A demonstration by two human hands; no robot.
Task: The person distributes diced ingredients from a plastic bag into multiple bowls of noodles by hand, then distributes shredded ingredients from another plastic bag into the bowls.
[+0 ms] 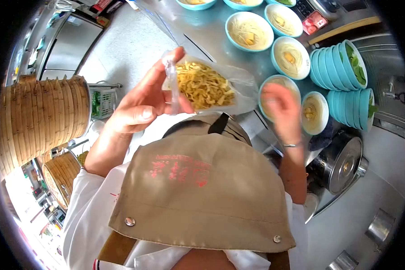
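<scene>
V. bright; R hand [281, 105] beyond apron [202, 189] motion-blurred, floor [108, 47] beyond apron's L near-white, fisheye bend w/ black corners

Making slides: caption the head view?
Left hand holds a bag of yellowish strips; blurred right hand partly hides a blue bowl.

food [204, 86] in bag [245, 87], bowls [235, 46] ahead on counter [209, 24], bowl stacks [330, 67] at right, steamers [45, 121] at left
</scene>
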